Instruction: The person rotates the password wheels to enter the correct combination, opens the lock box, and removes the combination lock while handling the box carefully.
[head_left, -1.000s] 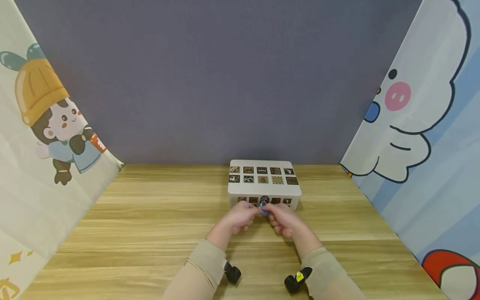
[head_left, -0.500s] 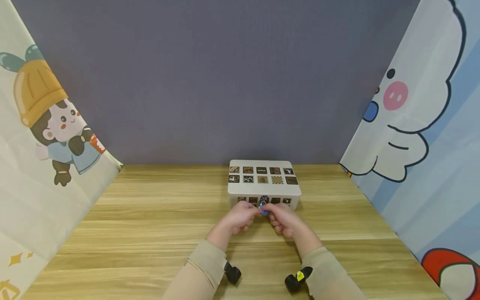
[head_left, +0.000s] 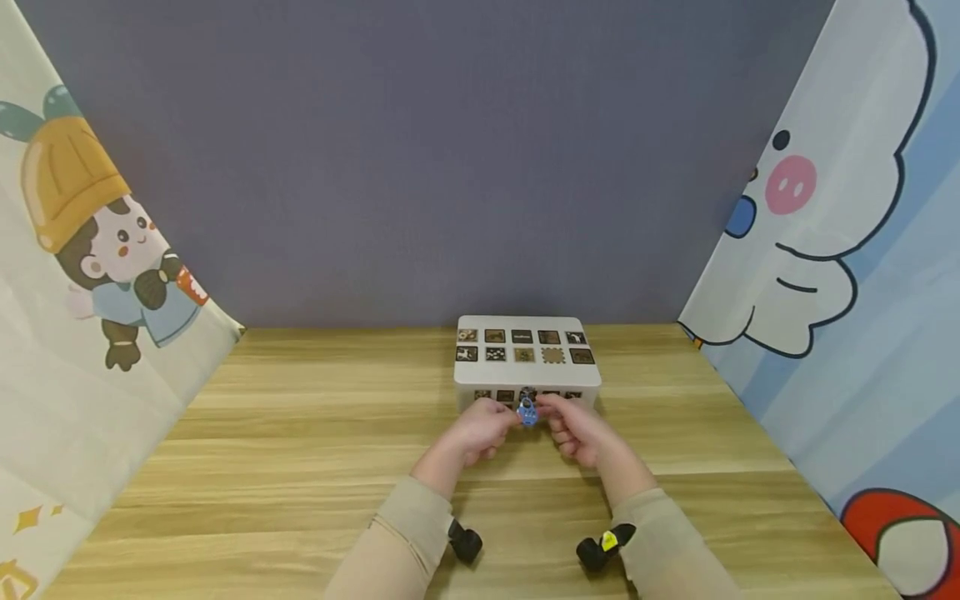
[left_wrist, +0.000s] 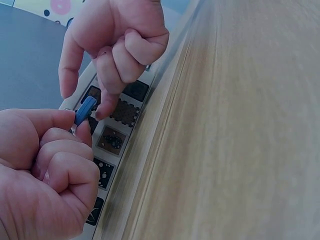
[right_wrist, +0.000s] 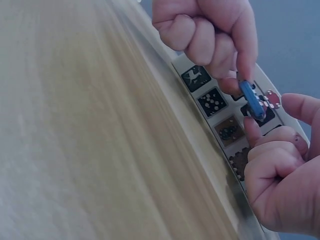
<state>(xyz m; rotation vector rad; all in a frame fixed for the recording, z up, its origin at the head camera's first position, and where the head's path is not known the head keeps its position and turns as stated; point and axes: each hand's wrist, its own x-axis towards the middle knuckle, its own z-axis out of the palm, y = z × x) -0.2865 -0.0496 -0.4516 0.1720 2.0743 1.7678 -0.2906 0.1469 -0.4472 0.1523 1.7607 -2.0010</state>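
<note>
A small blue padlock point(head_left: 528, 412) hangs at the front of a white box point(head_left: 528, 375) printed with little square pictures. My left hand point(head_left: 482, 429) pinches the padlock's left side between thumb and index finger, its other fingers curled in. Seen edge-on in the right wrist view, the padlock point(right_wrist: 253, 101) has my right hand point(right_wrist: 287, 167) beside it. That hand's thumb and index finger are spread apart; the index fingertip is close to the padlock, and whether it touches cannot be told. The remaining right fingers are curled.
The box sits on a wood-grain table point(head_left: 337, 467), near a grey back panel point(head_left: 450, 167). Cartoon-printed cloths hang on the left point(head_left: 45, 375) and right point(head_left: 885, 333) sides. Dark wrist cameras sit at both sleeves.
My right thumb and index finger have come off the padlock and parted, and the right hand has shifted slightly right. The left hand keeps its pinch; more of the padlock's face now shows.
</note>
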